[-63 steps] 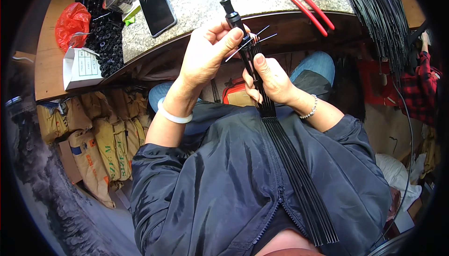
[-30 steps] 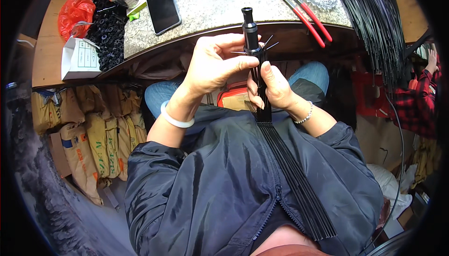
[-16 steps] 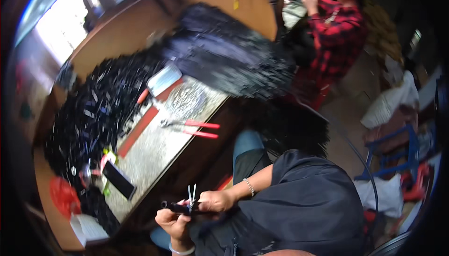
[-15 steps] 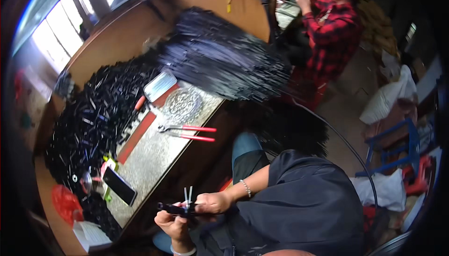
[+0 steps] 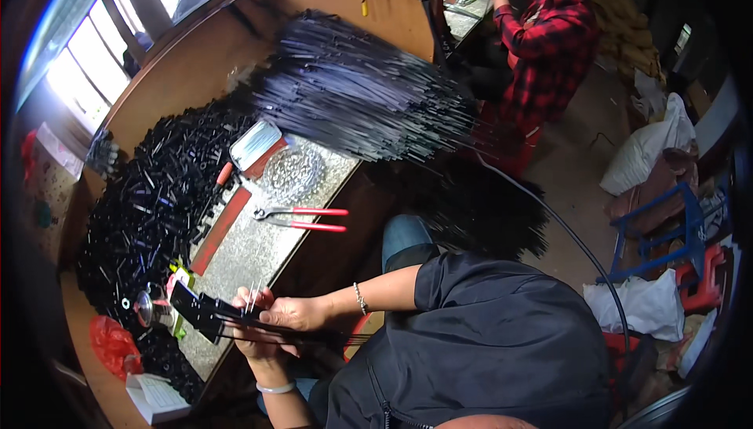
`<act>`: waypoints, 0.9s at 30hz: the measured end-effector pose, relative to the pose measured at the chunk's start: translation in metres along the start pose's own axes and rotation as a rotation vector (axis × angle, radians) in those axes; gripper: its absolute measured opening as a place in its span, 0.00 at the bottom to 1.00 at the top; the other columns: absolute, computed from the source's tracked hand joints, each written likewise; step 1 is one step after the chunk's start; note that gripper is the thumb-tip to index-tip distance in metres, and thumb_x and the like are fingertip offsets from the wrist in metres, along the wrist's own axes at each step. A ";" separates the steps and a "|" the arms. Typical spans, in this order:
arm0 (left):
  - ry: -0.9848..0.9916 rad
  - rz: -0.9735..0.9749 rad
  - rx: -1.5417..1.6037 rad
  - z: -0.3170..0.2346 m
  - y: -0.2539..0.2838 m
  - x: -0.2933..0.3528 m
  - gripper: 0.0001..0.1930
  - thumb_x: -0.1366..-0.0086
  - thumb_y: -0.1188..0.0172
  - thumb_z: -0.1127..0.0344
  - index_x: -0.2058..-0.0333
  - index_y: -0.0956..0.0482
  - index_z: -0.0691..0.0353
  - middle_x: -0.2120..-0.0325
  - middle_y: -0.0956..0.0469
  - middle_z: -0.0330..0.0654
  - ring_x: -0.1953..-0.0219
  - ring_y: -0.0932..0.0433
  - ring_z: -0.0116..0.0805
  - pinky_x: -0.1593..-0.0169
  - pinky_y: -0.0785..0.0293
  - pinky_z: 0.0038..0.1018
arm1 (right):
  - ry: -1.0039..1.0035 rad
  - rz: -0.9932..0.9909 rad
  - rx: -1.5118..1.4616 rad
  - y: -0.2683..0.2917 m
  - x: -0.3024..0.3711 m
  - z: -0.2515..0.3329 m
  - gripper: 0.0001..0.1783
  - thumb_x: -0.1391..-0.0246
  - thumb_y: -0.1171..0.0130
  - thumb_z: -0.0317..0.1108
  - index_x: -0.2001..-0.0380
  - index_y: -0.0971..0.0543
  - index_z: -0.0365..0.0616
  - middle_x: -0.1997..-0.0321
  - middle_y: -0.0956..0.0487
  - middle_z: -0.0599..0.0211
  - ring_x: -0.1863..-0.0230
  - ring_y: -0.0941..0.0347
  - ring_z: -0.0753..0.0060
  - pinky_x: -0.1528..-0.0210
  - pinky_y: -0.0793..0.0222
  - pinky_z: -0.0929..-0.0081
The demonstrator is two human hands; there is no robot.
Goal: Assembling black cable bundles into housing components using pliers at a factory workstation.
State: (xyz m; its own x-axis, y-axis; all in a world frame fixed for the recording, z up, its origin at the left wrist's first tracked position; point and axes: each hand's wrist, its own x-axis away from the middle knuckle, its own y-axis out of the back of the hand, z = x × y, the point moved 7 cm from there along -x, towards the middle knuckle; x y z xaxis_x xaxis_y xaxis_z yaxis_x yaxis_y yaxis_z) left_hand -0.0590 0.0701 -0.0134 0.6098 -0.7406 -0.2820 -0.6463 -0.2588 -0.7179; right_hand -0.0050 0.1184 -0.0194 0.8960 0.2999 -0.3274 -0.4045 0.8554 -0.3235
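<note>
My left hand, with a pale bangle on its wrist, is closed from below around a small bunch of thin black strips. Thicker black pieces are at the strips' left end, over the near end of the table. My right hand, wearing a beaded bracelet, is closed on the same bunch from above. Thin silvery prongs stick up between the fingers. Behind the bunch a dark phone is partly hidden. Red-handled pliers lie apart on the metal-topped table.
Short black pieces heap along the table's left side; long black strips pile at the back. A clear round dish and a red plastic bag rest there. A co-worker in a red checked shirt works beyond. A blue stool frame stands right.
Both hands have moved left and up with the black strips, over the table's near end. The strips' long ends now show. The co-worker's hands have come together, and the view has shifted slightly.
</note>
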 end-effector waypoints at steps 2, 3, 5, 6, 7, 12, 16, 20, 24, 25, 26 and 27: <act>-0.006 0.006 -0.024 -0.008 0.010 0.012 0.23 0.45 0.38 0.47 0.61 0.31 0.57 0.64 0.35 0.36 0.56 0.30 0.34 0.41 0.39 0.42 | -0.116 -0.007 0.128 -0.007 -0.004 -0.004 0.25 0.36 0.63 0.49 0.48 0.30 0.42 0.59 0.27 0.68 0.53 0.36 0.75 0.46 0.41 0.74; 0.012 -0.044 -0.098 -0.007 0.009 0.008 0.24 0.42 0.41 0.47 0.60 0.31 0.64 0.66 0.33 0.39 0.58 0.29 0.38 0.40 0.40 0.40 | -0.017 -0.178 0.064 0.003 -0.005 -0.023 0.27 0.37 0.62 0.51 0.80 0.28 0.42 0.82 0.28 0.72 0.77 0.33 0.82 0.74 0.34 0.78; 0.083 0.042 -0.044 -0.003 0.014 0.006 0.30 0.40 0.46 0.45 0.52 0.34 0.68 0.57 0.31 0.45 0.51 0.30 0.43 0.40 0.42 0.45 | -0.038 -0.231 -0.006 -0.002 0.000 0.005 0.26 0.37 0.60 0.49 0.82 0.30 0.44 0.86 0.32 0.75 0.85 0.36 0.82 0.83 0.39 0.79; 0.027 0.052 -0.058 -0.004 0.008 0.002 0.32 0.39 0.47 0.45 0.49 0.36 0.69 0.55 0.30 0.48 0.50 0.30 0.43 0.41 0.39 0.43 | -0.121 -0.294 0.049 0.004 0.003 0.002 0.26 0.37 0.61 0.50 0.82 0.30 0.44 0.87 0.32 0.75 0.86 0.37 0.83 0.84 0.41 0.80; 0.128 -0.120 -0.224 -0.006 0.004 0.000 0.36 0.39 0.49 0.43 0.45 0.39 0.70 0.54 0.29 0.48 0.51 0.29 0.41 0.43 0.36 0.37 | -0.024 -0.363 0.160 0.011 0.006 0.012 0.26 0.37 0.61 0.50 0.82 0.31 0.44 0.88 0.33 0.74 0.87 0.37 0.84 0.85 0.42 0.82; -0.069 -0.314 -0.532 -0.029 -0.029 0.016 0.45 0.41 0.57 0.34 0.40 0.48 0.72 0.51 0.30 0.54 0.50 0.28 0.41 0.44 0.35 0.31 | 0.053 -0.505 0.198 0.028 0.008 0.010 0.30 0.38 0.63 0.56 0.81 0.31 0.42 0.87 0.32 0.73 0.87 0.38 0.85 0.85 0.43 0.84; -0.231 -0.257 -0.833 -0.027 -0.058 0.022 0.41 0.38 0.46 0.45 0.39 0.50 0.73 0.49 0.31 0.50 0.48 0.30 0.38 0.44 0.36 0.31 | 0.145 -0.524 0.343 0.029 0.007 0.007 0.30 0.38 0.64 0.56 0.78 0.27 0.41 0.84 0.30 0.72 0.84 0.37 0.87 0.82 0.41 0.84; -0.267 -0.468 -1.036 -0.033 -0.065 0.021 0.25 0.43 0.36 0.73 0.49 0.33 0.74 0.65 0.25 0.37 0.64 0.28 0.20 0.58 0.32 0.16 | 0.294 -0.596 0.471 0.016 0.010 0.006 0.26 0.36 0.60 0.49 0.77 0.28 0.38 0.88 0.33 0.73 0.84 0.40 0.85 0.83 0.44 0.79; -0.440 -0.534 -0.848 -0.029 -0.046 0.025 0.14 0.41 0.39 0.73 0.57 0.26 0.72 0.69 0.20 0.43 0.70 0.24 0.23 0.64 0.29 0.18 | 0.272 -0.603 0.492 0.011 0.015 0.003 0.22 0.36 0.58 0.45 0.73 0.28 0.36 0.84 0.29 0.68 0.79 0.36 0.85 0.78 0.38 0.78; -0.440 -0.527 -0.854 -0.030 -0.044 0.025 0.14 0.41 0.39 0.73 0.57 0.26 0.72 0.69 0.20 0.43 0.70 0.24 0.23 0.64 0.29 0.18 | 0.218 -0.565 0.517 0.009 0.017 0.005 0.20 0.36 0.57 0.43 0.70 0.27 0.35 0.82 0.27 0.68 0.77 0.34 0.85 0.75 0.36 0.79; -0.428 -0.522 -0.885 -0.031 -0.042 0.027 0.14 0.41 0.39 0.73 0.57 0.26 0.72 0.69 0.20 0.43 0.69 0.24 0.24 0.65 0.28 0.18 | 0.225 -0.570 0.513 0.005 0.016 0.007 0.20 0.36 0.57 0.43 0.70 0.27 0.35 0.82 0.27 0.68 0.77 0.34 0.85 0.75 0.36 0.79; -0.417 -0.516 -0.916 -0.032 -0.038 0.028 0.14 0.41 0.40 0.73 0.57 0.26 0.71 0.68 0.20 0.43 0.69 0.23 0.25 0.65 0.28 0.18 | 0.261 -0.621 0.378 0.003 0.015 0.009 0.17 0.37 0.55 0.41 0.67 0.28 0.35 0.78 0.26 0.68 0.74 0.32 0.84 0.71 0.34 0.80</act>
State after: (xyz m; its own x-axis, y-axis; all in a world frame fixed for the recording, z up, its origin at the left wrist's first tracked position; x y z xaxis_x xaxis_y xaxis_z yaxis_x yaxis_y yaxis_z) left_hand -0.0319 0.0397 0.0265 0.8957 -0.1938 -0.4003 -0.2613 -0.9576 -0.1211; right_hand 0.0090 0.1295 -0.0175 0.8467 -0.3519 -0.3991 0.2909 0.9342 -0.2064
